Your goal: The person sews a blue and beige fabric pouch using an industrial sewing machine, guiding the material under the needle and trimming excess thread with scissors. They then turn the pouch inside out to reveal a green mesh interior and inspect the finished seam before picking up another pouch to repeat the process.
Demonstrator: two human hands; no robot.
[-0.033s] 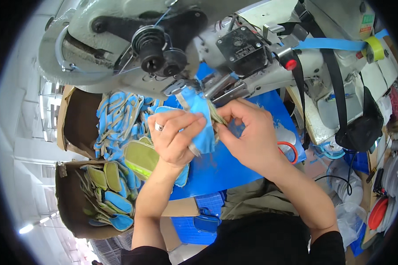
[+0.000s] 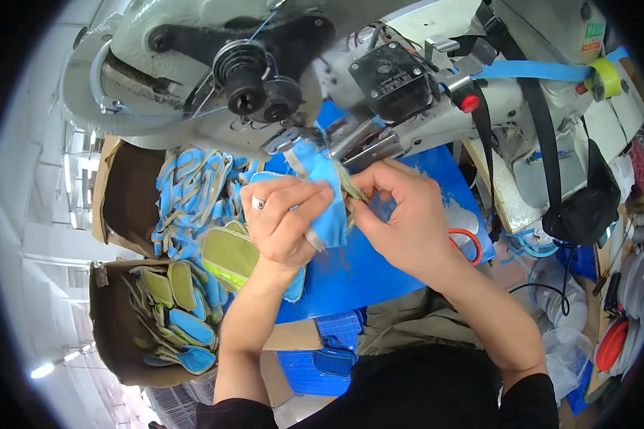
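Observation:
A blue fabric piece [image 2: 325, 187] with beige edging hangs under the head of a sewing machine [image 2: 265, 121]. My left hand [image 2: 283, 222], a ring on one finger, is closed on the left side of this piece. On its right side my right hand [image 2: 401, 211] pinches the folded greenish-beige edge between thumb and fingers. The top of the piece lies against the metal parts beneath the machine head, where the needle area is hidden. Olive-green and blue padded pieces [image 2: 229, 254] lie just left of my left wrist.
Blue and beige strips [image 2: 197, 193] are heaped at the left, beside a cardboard box [image 2: 132, 189]. Another box [image 2: 107, 322] holds several olive and blue pieces. Red-handled scissors [image 2: 472, 247] lie on the blue work surface [image 2: 386, 275]. Blue tape [image 2: 529, 70] runs at the upper right.

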